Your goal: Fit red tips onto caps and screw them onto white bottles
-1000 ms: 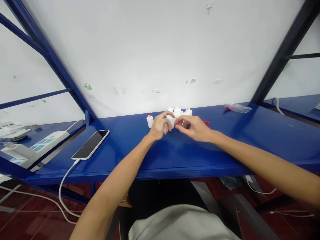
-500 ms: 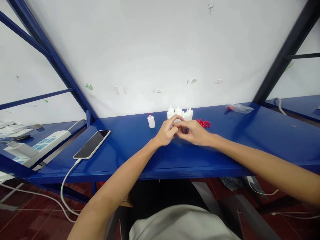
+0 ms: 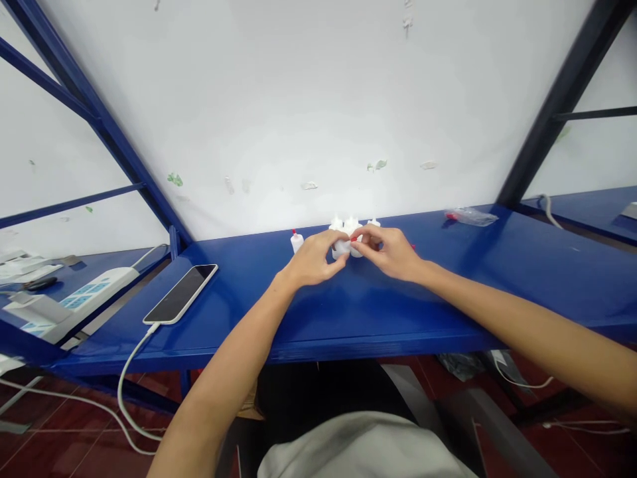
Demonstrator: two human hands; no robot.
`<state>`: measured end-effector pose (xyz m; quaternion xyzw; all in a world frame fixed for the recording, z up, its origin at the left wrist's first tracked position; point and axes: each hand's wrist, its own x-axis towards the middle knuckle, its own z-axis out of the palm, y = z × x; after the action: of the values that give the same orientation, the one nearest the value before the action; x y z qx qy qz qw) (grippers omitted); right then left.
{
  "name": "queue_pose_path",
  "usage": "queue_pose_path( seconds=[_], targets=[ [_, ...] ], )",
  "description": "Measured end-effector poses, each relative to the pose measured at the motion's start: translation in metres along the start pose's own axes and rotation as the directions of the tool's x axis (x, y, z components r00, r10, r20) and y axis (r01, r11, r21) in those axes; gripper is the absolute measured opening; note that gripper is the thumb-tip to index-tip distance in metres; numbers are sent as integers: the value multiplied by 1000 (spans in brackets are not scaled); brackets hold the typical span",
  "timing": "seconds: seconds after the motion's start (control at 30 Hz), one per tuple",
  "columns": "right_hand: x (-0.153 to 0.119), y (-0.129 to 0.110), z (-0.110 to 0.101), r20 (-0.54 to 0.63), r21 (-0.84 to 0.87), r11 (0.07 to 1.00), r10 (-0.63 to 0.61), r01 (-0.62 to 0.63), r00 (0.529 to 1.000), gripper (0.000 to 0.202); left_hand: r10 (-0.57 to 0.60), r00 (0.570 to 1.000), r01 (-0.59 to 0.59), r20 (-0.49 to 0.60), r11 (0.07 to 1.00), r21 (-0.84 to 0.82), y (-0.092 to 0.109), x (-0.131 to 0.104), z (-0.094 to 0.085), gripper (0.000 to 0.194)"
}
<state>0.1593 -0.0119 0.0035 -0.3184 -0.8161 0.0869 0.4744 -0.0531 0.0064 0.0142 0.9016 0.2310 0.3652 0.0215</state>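
Both hands are held close together over the blue table [image 3: 423,312]. A small white bottle [image 3: 341,247] is gripped between the thumb and fingers of the left hand [image 3: 313,259], apparently to keep it steady, while a red cap [image 3: 353,239] is pinched at the fingertips of the right hand [image 3: 392,253], leaving most of it covered. The cap is held just beside the bottle, seemingly for alignment; whether they touch cannot be told. Just behind, more white bottles [image 3: 351,222] are grouped, probably for easy reach. To their left, a red-tipped bottle [image 3: 296,241] is stood apart, as if kept separate. Farther right, a clear plastic bag [image 3: 470,216] is laid near the wall. At the far left, a phone [image 3: 182,294] is placed within reach of its white cable [image 3: 124,372].
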Motion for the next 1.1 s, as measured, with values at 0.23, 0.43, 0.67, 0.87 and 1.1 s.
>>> queue_pose_path(
  seconds=[0.23,0.43,0.67,0.87,1.1],
  targets=[
    [12,25,-37,-14,-411,902,139,-132,990,30,-393,826,372,-404,919,-134,-53,-7,-24,40],
    [15,60,-63,-14,-653,715,317,-249,948,33,-598,688,525,-411,801,-287,-88,-22,-23,32],
    [13,52,-49,50,-487,855,231,-178,972,36,-583,753,522,-306,812,-261,-99,-34,-12,29],
    [9,36,-34,209,-433,892,235,-126,949,45,-592,752,536,-290,805,-254,-92,-36,-12,38],
    [7,38,-26,283,-447,881,301,-152,911,48,-616,646,460,-452,786,-414,-90,-33,-19,45]
  ],
)
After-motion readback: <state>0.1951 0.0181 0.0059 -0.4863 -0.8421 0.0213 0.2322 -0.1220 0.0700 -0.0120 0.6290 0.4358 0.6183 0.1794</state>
